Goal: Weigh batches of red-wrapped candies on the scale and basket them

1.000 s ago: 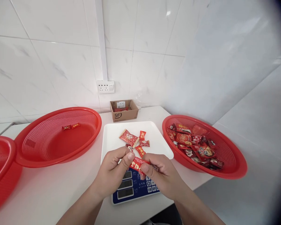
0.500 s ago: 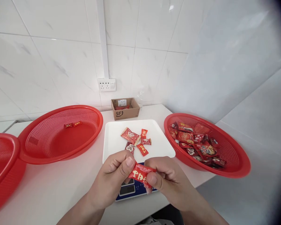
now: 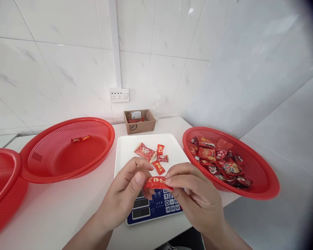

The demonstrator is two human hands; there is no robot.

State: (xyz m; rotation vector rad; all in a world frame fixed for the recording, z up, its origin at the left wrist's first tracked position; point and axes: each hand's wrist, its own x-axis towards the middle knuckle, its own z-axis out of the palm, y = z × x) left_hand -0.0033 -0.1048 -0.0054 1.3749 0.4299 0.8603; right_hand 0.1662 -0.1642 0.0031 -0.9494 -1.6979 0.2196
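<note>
Above the front of a white and blue digital scale (image 3: pixel 153 211), my right hand (image 3: pixel 198 194) pinches one end of a small red wrapped snack (image 3: pixel 158 183) with yellow lettering. My left hand (image 3: pixel 129 189) is at the snack's other end, its thumb and forefinger apart; some of its fingers are behind the wrapper, and whether they press on it is hard to see. On the scale's white pan lie several red packets: a larger patterned packet (image 3: pixel 145 151), small yellow-lettered packets (image 3: pixel 159 167) and a darker red packet (image 3: pixel 162 158).
To the right, a red oval basket (image 3: pixel 261 163) holds a heap of assorted red packets (image 3: pixel 214 156). A second red basket (image 3: pixel 67 173) on the left contains a few small packets (image 3: pixel 80 139), beside another red basket (image 3: pixel 13 187). A cardboard box (image 3: pixel 141 128) stands behind the scale, near the tiled wall.
My left thumb and forefinger have come off the snack and spread. The snack has turned flatter in my right fingers, and more of the scale's keypad shows.
</note>
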